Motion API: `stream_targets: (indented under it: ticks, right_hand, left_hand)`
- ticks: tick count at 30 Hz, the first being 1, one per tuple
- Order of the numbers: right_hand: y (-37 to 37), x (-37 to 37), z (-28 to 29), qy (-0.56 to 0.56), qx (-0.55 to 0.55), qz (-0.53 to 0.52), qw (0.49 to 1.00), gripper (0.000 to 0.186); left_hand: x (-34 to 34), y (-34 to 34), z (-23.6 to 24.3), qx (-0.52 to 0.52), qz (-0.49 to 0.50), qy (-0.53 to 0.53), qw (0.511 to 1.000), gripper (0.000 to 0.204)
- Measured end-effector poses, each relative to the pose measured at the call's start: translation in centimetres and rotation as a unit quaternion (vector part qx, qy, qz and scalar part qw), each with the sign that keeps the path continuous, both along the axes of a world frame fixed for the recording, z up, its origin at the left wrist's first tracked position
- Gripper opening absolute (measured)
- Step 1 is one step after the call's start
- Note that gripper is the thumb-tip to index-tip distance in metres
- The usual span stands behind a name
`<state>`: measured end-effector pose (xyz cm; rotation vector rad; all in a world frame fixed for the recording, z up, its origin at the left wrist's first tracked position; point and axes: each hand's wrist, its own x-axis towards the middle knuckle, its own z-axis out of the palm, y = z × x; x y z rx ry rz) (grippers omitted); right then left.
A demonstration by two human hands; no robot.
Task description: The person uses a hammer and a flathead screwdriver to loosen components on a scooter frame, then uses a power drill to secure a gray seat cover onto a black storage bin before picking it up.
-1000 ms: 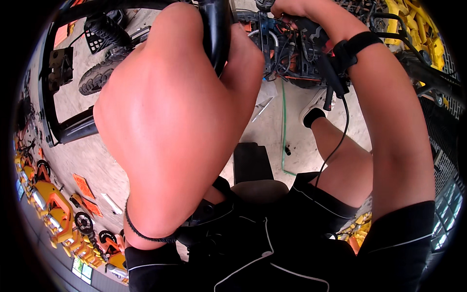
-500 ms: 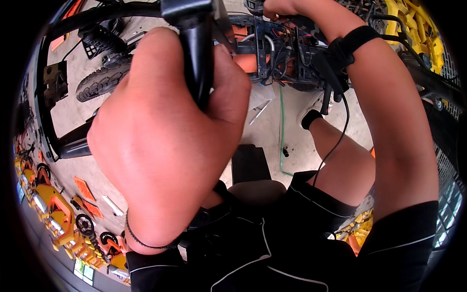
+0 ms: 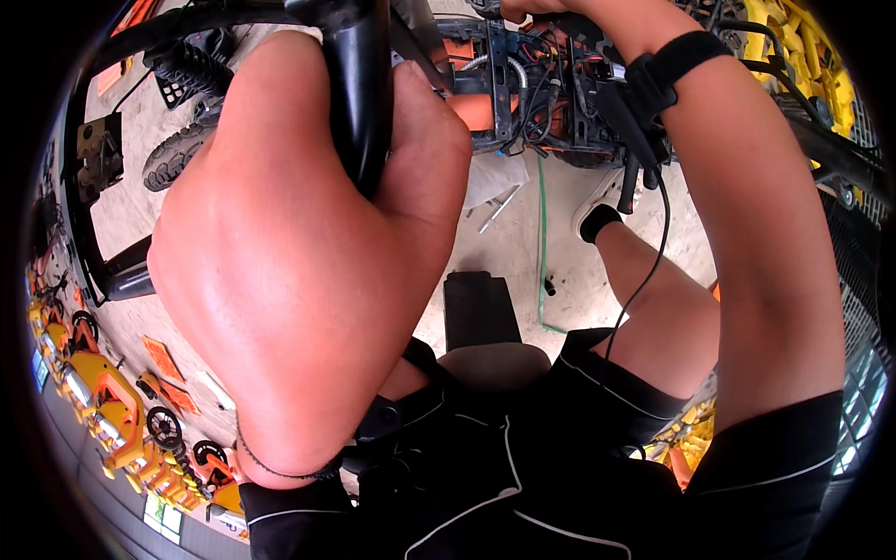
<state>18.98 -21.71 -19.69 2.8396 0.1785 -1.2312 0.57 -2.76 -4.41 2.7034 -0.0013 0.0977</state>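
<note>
My left hand (image 3: 289,215) is large in the left half of the view, closed round a glossy black tube (image 3: 359,103). The thumb lies along the tube's right side, and the other fingers are hidden behind the hand. My right arm reaches up to the top edge, where my right hand (image 3: 541,7) is partly cut off. Its visible fingers are curled beside a small dark grey part (image 3: 486,7). What they hold cannot be made out. Below that hand lies an open vehicle chassis (image 3: 504,84) with bundled black wires (image 3: 541,117) and orange panels.
Black frame bars (image 3: 131,280) run along the left, near a knobbly tyre (image 3: 173,154). A black-handled lever (image 3: 628,187) hangs by my right forearm. A green hose (image 3: 542,243) and metal rods (image 3: 499,210) lie on the concrete. Yellow parts (image 3: 793,56) are piled at the far right.
My left hand and the black tube have shifted slightly left and up in the view. The right hand has moved slightly upward, with its arm nearly unchanged.
</note>
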Motion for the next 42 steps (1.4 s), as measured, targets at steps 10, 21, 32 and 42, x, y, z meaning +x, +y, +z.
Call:
stream_targets:
  ticks: [10,21,32,42]
  right_hand:
    - [-0.5,0.4,0.1,0.003,0.001,0.013,1.000,0.020]
    - [-3.7,-5.7,-2.6,-0.043,0.267,-0.378,0.885,0.018]
    - [-2.1,-2.9,-1.2,0.042,0.000,0.010,0.999,0.023]
    - [-1.6,1.1,-1.1,0.137,-0.013,-0.060,0.989,0.026]
  left_hand:
    - [0.0,-0.1,0.2,-0.032,0.018,0.017,0.999,0.021]
    - [-0.1,-0.8,0.1,0.019,0.063,0.013,0.998,0.028]
    - [-0.1,-0.3,0.0,0.020,0.052,0.026,0.998,0.029]
    - [0.5,1.3,0.0,0.010,-0.050,-0.007,0.999,0.023]
